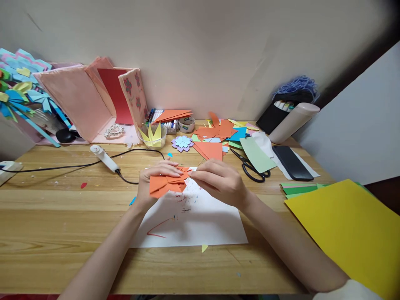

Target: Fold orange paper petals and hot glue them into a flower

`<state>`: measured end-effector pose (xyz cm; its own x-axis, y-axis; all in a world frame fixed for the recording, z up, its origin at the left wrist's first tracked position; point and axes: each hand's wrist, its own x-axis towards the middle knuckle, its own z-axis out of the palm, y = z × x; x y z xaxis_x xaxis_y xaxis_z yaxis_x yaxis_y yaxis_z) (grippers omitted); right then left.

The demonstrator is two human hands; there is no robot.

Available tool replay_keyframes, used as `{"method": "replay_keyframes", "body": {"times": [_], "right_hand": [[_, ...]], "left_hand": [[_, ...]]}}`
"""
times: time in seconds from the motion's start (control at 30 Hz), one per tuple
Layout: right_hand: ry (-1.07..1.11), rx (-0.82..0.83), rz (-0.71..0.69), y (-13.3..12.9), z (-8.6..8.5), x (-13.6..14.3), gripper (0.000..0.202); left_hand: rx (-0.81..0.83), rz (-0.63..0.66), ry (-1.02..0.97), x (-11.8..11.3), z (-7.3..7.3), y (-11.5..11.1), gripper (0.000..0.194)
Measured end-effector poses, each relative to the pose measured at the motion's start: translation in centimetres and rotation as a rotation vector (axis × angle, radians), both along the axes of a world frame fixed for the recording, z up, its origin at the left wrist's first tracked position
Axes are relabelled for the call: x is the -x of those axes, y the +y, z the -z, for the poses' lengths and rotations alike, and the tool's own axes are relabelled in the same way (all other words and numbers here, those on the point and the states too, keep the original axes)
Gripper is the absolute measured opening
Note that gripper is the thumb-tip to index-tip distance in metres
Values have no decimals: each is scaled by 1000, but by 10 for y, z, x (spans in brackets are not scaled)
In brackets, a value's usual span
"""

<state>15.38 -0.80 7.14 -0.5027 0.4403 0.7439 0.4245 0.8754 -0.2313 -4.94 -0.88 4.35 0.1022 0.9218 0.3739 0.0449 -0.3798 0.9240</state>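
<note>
Folded orange paper point(168, 185) is held up over a white sheet point(215, 225) that bears coloured marks and a red line. My left hand point(156, 175) grips the paper from the left, with fingers lying across its top and the palm partly behind it. At the paper's right end, my right hand point(220, 181) pinches its edge between thumb and fingers. The right fingertips are partly hidden, so the exact fold under them does not show.
Black-handled scissors point(253, 173) lie under pale green paper point(258, 154), near a phone point(292, 162). Orange scraps point(215, 133) are heaped behind the hands. Yellow sheets point(346, 233) are stacked at right. A white corded device point(104, 158) and a pink box point(75, 104) stand left.
</note>
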Motion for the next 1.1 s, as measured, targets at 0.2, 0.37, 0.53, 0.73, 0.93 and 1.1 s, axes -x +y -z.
{"method": "replay_keyframes", "body": {"times": [0.2, 0.37, 0.53, 0.73, 0.93, 1.1], "right_hand": [[-44, -239, -59, 4, 5, -7, 19], [4, -92, -114, 5, 4, -3, 17], [31, 289, -133, 4, -3, -7, 15], [10, 672, 514, 28, 34, -72, 23], [-370, 631, 971, 34, 79, -135, 22], [-531, 578, 1168, 28, 75, -136, 22]], "left_hand": [[-95, -27, 138, 3, -19, -8, 20], [-82, 3, 164, 3, -15, -9, 19], [148, 36, 26, -7, -5, -8, 14], [494, 78, -252, -25, 5, -10, 29], [530, -27, -295, -30, 17, -9, 33], [593, -58, -297, -32, 17, -8, 42]]}}
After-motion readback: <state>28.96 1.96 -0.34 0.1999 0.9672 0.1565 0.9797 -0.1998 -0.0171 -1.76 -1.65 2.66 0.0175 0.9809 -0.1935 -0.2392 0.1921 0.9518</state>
